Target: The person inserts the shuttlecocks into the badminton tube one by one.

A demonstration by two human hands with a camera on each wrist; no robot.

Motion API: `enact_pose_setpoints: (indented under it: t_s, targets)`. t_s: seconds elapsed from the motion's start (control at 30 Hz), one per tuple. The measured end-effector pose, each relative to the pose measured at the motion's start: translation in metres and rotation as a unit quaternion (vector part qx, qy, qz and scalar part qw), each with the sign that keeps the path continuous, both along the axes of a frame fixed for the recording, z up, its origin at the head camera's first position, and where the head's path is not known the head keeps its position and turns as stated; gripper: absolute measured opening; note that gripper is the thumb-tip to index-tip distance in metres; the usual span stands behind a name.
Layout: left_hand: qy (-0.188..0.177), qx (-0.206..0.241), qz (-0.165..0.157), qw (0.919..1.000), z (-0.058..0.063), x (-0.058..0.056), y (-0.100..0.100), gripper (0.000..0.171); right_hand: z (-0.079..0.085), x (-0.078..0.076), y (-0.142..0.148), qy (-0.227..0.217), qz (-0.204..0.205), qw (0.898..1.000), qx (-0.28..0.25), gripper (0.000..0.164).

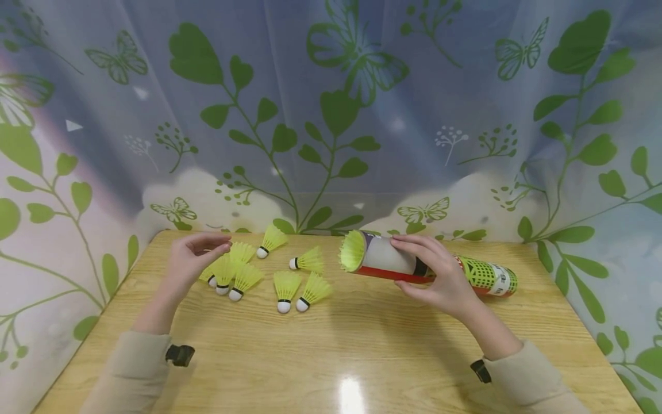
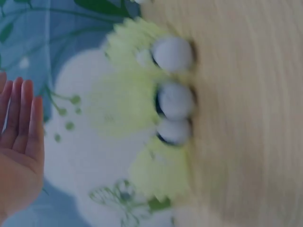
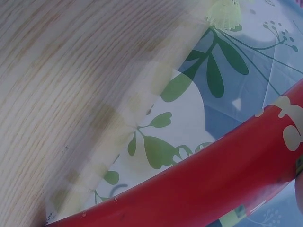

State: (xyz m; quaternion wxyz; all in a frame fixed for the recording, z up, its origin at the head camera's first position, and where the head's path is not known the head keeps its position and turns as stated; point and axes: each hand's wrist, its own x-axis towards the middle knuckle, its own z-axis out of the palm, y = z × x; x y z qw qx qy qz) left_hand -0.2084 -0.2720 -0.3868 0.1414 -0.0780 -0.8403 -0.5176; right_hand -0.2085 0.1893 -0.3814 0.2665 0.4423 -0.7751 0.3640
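My right hand [image 1: 446, 283] grips a long shuttlecock tube [image 1: 390, 256] around its middle, fingers over the top and thumb below. A yellow shuttlecock skirt [image 1: 352, 251] shows at the tube's left mouth. The right wrist view shows the tube's red side [image 3: 189, 184]; only a sliver of the hand appears at the edge. My left hand [image 1: 193, 260] hovers beside a cluster of yellow shuttlecocks [image 1: 247, 278] with white heads, holding nothing. Its fingers look straight in the left wrist view, apart from the blurred shuttlecocks [image 2: 123, 106].
More shuttlecocks lie mid-table: one at the back [image 1: 272, 238], one on its side [image 1: 309, 260], and a front pair [image 1: 287, 287]. The wooden table [image 1: 289, 356] meets a leaf-and-butterfly patterned curtain [image 1: 289, 115] at its back and sides.
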Motion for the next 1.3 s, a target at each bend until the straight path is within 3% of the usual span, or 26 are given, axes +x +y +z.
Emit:
enact_pose_setpoints:
  t_s: [0.27, 0.63, 1.0, 1.3]
  targets:
    - [0.028, -0.111, 0.032, 0.9929, -0.036, -0.011, -0.037, 0.026, -0.002, 0.0, 0.001, -0.002, -0.008, 1.0, 0.004, 0.066]
    - [0.05, -0.13, 0.055, 0.9887, -0.062, -0.013, -0.061, 0.021, -0.004, 0.001, 0.004, -0.006, -0.032, 0.999, 0.025, 0.067]
    - [0.056, -0.113, 0.092, 0.9878, -0.066, -0.013, -0.084, 0.023, -0.005, -0.001, 0.004, 0.006, -0.018, 1.0, 0.017, 0.064]
    - [0.005, -0.137, 0.102, 0.9853, -0.07, -0.015, -0.101, 0.034, -0.005, 0.0, 0.004, 0.006, -0.02, 1.0, 0.02, 0.064]
